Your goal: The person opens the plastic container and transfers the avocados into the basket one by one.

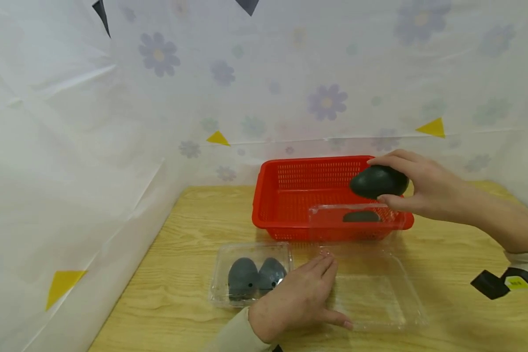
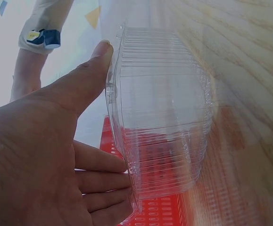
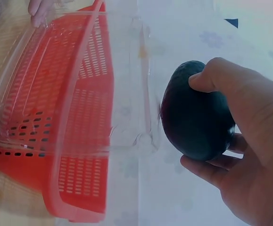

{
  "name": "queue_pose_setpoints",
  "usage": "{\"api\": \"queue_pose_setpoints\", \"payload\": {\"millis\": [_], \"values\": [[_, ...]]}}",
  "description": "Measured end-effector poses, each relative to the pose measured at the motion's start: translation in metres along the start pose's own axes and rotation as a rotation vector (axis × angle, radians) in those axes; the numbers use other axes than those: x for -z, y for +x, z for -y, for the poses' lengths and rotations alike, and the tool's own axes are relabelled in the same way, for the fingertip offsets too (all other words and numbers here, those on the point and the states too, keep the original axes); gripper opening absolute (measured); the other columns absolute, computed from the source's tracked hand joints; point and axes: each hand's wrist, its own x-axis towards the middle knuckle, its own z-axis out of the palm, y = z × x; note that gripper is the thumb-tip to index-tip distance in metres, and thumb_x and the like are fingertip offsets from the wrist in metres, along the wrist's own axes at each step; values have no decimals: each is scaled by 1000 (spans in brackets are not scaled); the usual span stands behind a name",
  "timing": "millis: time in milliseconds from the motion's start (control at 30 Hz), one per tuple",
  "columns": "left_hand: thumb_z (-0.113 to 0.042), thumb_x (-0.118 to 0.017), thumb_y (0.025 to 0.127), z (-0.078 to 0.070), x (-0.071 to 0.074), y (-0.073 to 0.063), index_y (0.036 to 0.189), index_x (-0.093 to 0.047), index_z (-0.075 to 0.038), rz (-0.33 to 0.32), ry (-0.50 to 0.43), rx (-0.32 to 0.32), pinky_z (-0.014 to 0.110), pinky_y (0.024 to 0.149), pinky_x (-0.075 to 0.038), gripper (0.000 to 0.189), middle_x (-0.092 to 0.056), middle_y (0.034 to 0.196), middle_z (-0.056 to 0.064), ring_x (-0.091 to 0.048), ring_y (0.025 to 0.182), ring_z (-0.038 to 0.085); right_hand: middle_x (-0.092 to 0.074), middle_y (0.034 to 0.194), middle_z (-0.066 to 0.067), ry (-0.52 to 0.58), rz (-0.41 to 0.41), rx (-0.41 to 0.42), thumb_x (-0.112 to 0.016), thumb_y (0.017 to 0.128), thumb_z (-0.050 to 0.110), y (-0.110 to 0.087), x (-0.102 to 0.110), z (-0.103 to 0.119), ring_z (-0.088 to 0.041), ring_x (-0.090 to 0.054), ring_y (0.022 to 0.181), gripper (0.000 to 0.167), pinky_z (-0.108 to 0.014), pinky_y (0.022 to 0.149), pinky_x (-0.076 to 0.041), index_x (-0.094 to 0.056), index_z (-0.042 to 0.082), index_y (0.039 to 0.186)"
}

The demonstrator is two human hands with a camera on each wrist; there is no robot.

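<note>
My right hand [image 1: 427, 188] holds a dark green avocado [image 1: 378, 182] above the right side of a red plastic basket [image 1: 264, 195]. In the right wrist view, thumb and fingers curl round the avocado [image 3: 197, 117]. A clear plastic clamshell box [image 1: 378, 298] lies unfolded on the table, its lid raised against the basket's front. Along the box's left rim rests my left hand [image 1: 297, 298], fingers straight and thumb spread; the left wrist view shows them touching the edge of the box [image 2: 160, 108]. A dark shape shows through the lid; whether it is an avocado or a reflection is unclear.
To the left of the unfolded box stands a closed clear box [image 1: 220, 274] with two dark avocados [image 1: 243, 275] inside. The wooden table [image 1: 171, 293] is bordered by a white flowered sheet [image 1: 255, 73] at the back and sides.
</note>
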Motion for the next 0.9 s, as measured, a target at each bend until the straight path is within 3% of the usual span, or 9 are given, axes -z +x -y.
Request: {"api": "queue_pose_setpoints", "payload": {"millis": [200,433,900], "values": [[-85,-43,78,-1,-1,0,156,-29,-13,-9,27,-2,28,118,-33,107,-28,163,0,-27,150,13,-60,120,-9,-8,45,-110,-83,75,11,4,-4,-7,-22,-57,92,63,-30,64,-46,-58,12,132],[-84,-43,79,0,-2,-2,156,-29,-12,-31,35,-12,27,118,-33,106,-29,162,2,-28,150,14,-60,119,-10,-3,79,-159,-82,77,13,6,-12,-18,-24,-57,92,60,-32,65,-46,-58,11,131],[-84,-41,80,0,-3,-1,157,-26,-12,-18,46,-11,27,119,-31,107,-27,163,2,-24,152,15,-59,118,-20,7,161,-244,-81,80,17,11,-27,-48,-33,-61,95,59,-50,76,-54,-56,5,132]]}}
